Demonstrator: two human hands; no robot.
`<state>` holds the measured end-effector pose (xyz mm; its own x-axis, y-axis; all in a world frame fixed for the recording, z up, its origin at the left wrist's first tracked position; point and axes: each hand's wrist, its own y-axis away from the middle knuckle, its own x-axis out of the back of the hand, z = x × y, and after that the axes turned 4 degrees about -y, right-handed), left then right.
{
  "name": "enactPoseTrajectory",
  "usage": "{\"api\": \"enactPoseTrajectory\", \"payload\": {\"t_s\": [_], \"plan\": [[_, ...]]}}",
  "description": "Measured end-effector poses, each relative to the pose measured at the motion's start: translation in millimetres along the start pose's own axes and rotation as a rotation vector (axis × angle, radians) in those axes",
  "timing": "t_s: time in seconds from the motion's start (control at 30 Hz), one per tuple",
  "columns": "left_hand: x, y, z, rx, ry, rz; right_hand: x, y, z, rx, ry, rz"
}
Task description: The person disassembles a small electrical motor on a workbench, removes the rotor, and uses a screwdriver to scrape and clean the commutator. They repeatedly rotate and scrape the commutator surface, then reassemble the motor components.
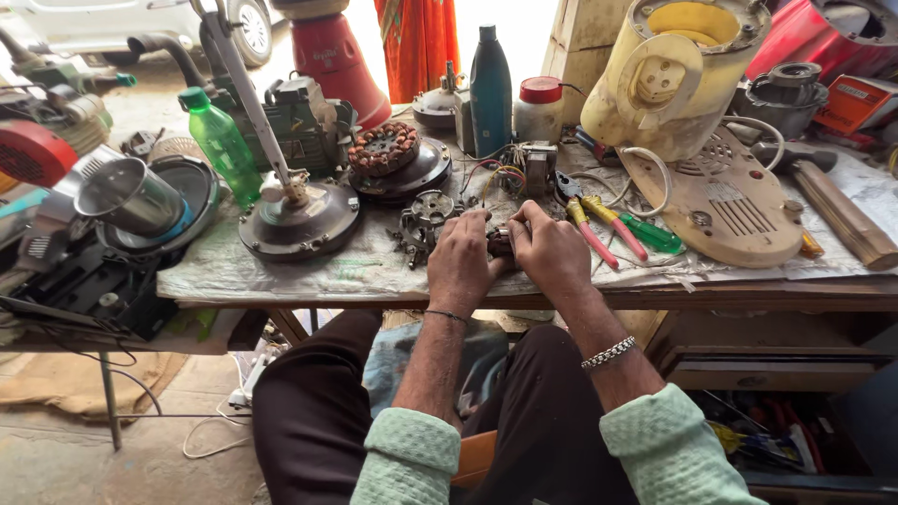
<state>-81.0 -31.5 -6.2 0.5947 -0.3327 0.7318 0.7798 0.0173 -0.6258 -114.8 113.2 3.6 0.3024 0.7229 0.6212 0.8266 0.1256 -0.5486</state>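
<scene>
Both hands meet at centre of the surface (pixel 281 271), at its near edge, over a small dark motor part (pixel 499 244). Left hand (pixel 460 259) is curled closed on the part's left end, fingers wrapped over the top; right hand (pixel 552 251) is closed on the right end, thumb and forefinger pinching toward the middle. Only a sliver of the part shows between the two grips, so I cannot tell its exact type or what state it's in. Progress, as a judgement: teardown looks well along, since loose pieces lie all around. A small metal bracket piece (pixel 423 221) sits at 10 o'clock from the hands, just beside the left knuckles. A copper-wound stator on a round plate (pixel 393 159) is further out at 11 o'clock. A round motor housing with a shaft (pixel 299 220) is at 9 o'clock, well apart. Nothing visible says the held part is finished; it's in both hands, off the surface or barely resting on it, hard to say. Tools lie idle: pliers with red and yellow handles (pixel 594 220) at 2 o'clock, near the right hand, and a green-handled screwdriver (pixel 650 234) just beyond. A cream appliance body (pixel 673 75) sits at 1 o'clock, at the back.
</scene>
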Motion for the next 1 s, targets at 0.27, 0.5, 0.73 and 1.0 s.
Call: {"api": "enactPoseTrajectory", "payload": {"t_s": [0.27, 0.5, 0.73, 1.0], "plan": [[3, -2, 2, 0.01, 0.009, -0.015, -4, -25, -15, 0.039, 0.121, 0.02], [0, -2, -1, -0.006, -0.006, 0.005, 3, 0, -13, 0.052, 0.081, 0.007], [0, -5, -1, 0.036, -0.017, -0.047, -6, -19, -17, -0.042, 0.087, 0.008], [-1, 3, -4, -0.033, 0.113, 0.152, 3, -20, -7, -0.083, -0.099, 0.021]]}}
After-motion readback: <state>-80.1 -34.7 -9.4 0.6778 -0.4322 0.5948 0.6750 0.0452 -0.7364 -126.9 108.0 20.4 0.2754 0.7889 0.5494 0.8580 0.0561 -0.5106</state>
